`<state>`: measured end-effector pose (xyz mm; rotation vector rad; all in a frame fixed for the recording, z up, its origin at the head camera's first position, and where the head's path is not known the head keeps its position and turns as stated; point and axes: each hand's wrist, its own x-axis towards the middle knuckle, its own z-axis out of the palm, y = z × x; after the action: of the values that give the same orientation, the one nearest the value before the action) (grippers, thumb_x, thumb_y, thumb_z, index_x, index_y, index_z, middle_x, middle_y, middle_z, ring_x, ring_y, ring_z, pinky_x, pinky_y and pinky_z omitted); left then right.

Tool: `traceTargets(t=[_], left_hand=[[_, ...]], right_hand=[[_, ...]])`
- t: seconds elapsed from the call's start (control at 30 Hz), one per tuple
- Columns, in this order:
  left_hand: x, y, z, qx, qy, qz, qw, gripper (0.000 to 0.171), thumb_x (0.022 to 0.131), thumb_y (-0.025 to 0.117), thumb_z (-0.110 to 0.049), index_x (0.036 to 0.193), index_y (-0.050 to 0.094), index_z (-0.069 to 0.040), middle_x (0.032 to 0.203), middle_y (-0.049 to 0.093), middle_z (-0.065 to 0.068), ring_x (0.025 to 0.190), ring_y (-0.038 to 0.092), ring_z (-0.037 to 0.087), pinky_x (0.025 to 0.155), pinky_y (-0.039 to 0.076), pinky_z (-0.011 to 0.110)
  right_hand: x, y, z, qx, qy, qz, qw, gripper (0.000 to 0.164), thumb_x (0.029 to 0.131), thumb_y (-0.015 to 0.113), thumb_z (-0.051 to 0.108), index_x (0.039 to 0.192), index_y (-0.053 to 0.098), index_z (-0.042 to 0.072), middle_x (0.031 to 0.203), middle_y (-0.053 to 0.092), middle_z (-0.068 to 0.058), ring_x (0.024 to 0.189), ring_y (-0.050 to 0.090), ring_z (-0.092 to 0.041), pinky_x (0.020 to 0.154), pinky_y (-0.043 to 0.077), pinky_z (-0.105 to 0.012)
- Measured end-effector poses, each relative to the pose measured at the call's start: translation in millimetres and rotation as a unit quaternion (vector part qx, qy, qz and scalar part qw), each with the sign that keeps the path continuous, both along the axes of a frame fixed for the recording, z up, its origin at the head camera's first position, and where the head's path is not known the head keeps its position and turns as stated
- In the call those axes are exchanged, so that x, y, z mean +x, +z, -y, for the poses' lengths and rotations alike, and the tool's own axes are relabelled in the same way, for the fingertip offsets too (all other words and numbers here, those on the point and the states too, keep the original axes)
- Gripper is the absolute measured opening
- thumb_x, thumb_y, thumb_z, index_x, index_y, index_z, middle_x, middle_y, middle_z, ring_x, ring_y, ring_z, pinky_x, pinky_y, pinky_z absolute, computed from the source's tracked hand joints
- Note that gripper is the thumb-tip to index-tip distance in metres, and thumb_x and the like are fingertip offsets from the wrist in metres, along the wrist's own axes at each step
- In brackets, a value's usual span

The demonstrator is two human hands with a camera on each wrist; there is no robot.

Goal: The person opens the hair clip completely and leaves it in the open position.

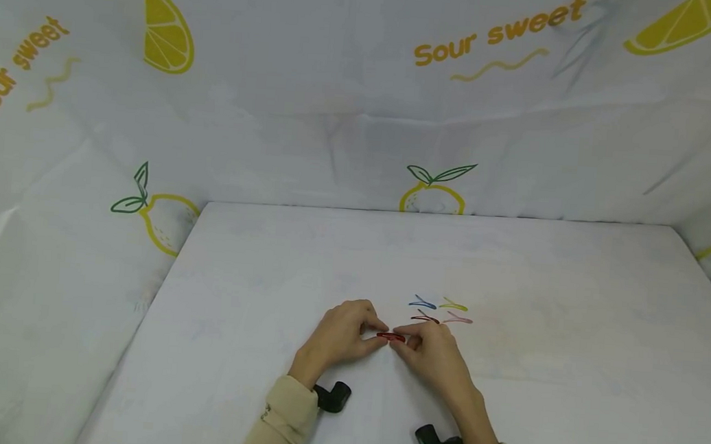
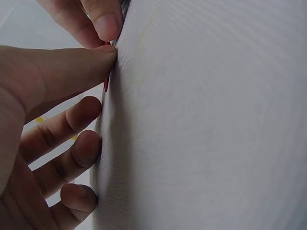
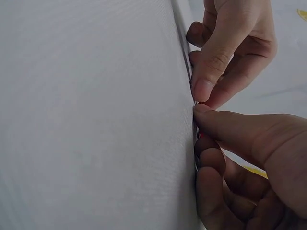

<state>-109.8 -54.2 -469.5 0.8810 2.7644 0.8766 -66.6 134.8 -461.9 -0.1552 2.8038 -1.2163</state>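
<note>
A red snap hair clip lies between both hands at the tabletop, appearing closed. My left hand pinches its left part between thumb and index finger, the other fingers loosely bent near the cloth. At its right part, my right hand pinches with thumb and index finger. In the left wrist view, a red sliver of the clip shows below the left thumb; most of it is hidden by fingers. The right wrist view shows the fingertips of both hands nearly meeting, with a red bit behind the right thumb.
Beyond the right hand lie a blue hair clip, a yellow one, a dark red one and a pink one, all spread open. White cloth covers the table; a lemon-printed curtain hangs behind.
</note>
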Motion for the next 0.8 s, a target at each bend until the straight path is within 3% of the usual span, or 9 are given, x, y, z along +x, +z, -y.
traceTargets(t=[0.3, 0.57, 0.8], left_hand=[[0.2, 1.6, -1.0, 0.004, -0.005, 0.008, 1.0000, 0.009, 0.089, 0.081, -0.024, 0.097, 0.084, -0.021, 0.089, 0.074, -0.008, 0.071, 0.053, 0.003, 0.063, 0.039, 0.015], [-2.5, 7.7, 2.2, 0.049, -0.044, 0.027, 0.9974, 0.015, 0.092, 0.077, -0.017, 0.104, 0.082, -0.010, 0.094, 0.081, 0.001, 0.075, 0.063, 0.004, 0.067, 0.046, 0.013], [-2.6, 14.7, 5.1, 0.065, -0.067, 0.010, 0.9956, 0.017, 0.094, 0.074, -0.014, 0.108, 0.081, -0.006, 0.096, 0.081, 0.006, 0.074, 0.065, 0.004, 0.065, 0.046, 0.012]], right_hand=[[-1.0, -2.4, -2.1, 0.009, 0.014, -0.018, 1.000, 0.009, 0.086, 0.080, 0.010, 0.094, 0.083, 0.011, 0.061, 0.059, 0.008, 0.061, 0.046, -0.001, 0.057, 0.039, -0.019], [-0.3, 0.4, -4.2, -0.012, 0.028, -0.031, 0.999, 0.010, 0.088, 0.079, 0.010, 0.097, 0.083, 0.013, 0.074, 0.069, 0.006, 0.063, 0.047, 0.000, 0.058, 0.041, -0.019], [0.7, 2.8, -7.6, -0.050, 0.027, -0.034, 0.998, 0.025, 0.090, 0.077, 0.011, 0.114, 0.078, 0.005, 0.087, 0.077, -0.003, 0.064, 0.062, 0.000, 0.060, 0.051, -0.018]])
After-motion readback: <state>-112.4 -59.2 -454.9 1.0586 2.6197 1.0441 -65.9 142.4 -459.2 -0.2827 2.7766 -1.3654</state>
